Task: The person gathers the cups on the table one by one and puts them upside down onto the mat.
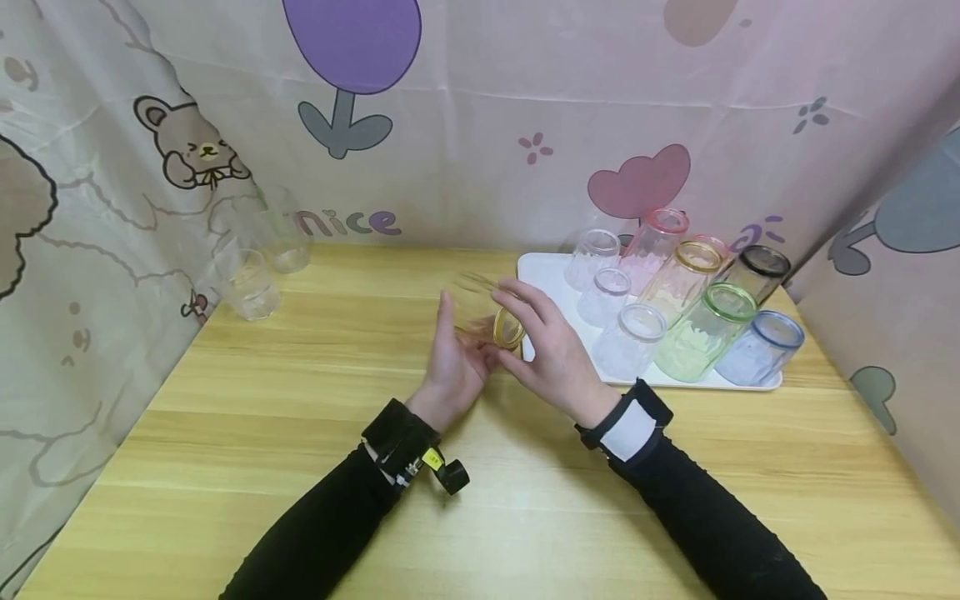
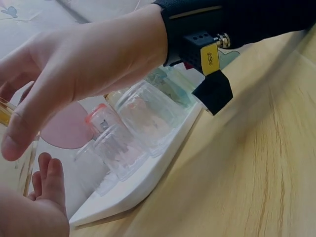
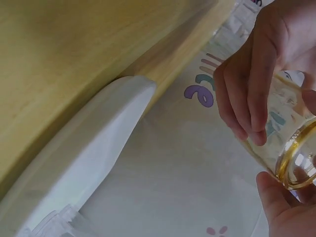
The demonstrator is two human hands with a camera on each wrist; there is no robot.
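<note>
Both hands are at a clear glass tumbler with amber edges [image 1: 508, 329], tilted on its side above the table, its thick amber ring facing right. The left hand [image 1: 459, 375] cradles the tumbler from below, thumb pointing up at its left and fingers curled along its side. From the right, the right hand [image 1: 553, 354] holds it with the fingers over the top and the thumb low near the amber ring. In the right wrist view, left-hand fingers [image 3: 247, 94] lie against the tumbler's wall, and the right thumb [image 3: 271, 195] is at the ring.
A white tray [image 1: 540, 265] on the right holds several tumblers, including a green tumbler [image 1: 705, 333], a blue tumbler [image 1: 761, 348] and a pink tumbler [image 1: 652, 250]. Clear glasses [image 1: 251, 287] stand at the back left edge. A printed curtain [image 1: 465, 167] hangs behind the wooden table [image 1: 262, 467].
</note>
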